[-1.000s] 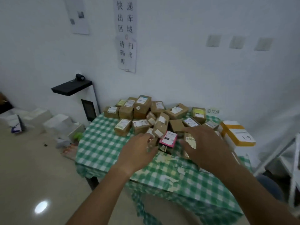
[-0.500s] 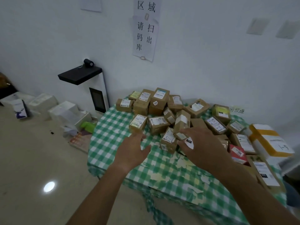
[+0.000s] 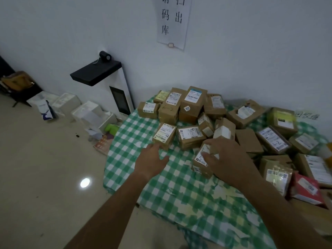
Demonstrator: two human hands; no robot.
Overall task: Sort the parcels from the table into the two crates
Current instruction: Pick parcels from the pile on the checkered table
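Observation:
Several brown cardboard parcels with white labels are piled on a table under a green-and-white checked cloth (image 3: 136,141). My left hand (image 3: 151,161) reaches forward, fingers relaxed, its fingertips touching the near edge of a small labelled parcel (image 3: 164,134). My right hand (image 3: 228,159) lies over a small brown parcel (image 3: 201,162) at the front of the pile, fingers curled round its top and label. A red parcel (image 3: 307,189) lies at the right. No crate is in view.
A white kiosk with a black top (image 3: 107,85) stands against the wall left of the table. White boxes (image 3: 86,112) and loose items lie on the floor beside it. A paper sign (image 3: 172,20) hangs on the wall.
The view has swung left and closer to the table. My left hand moved forward to the small labelled parcel. My right hand stays on the parcel at the pile's front.

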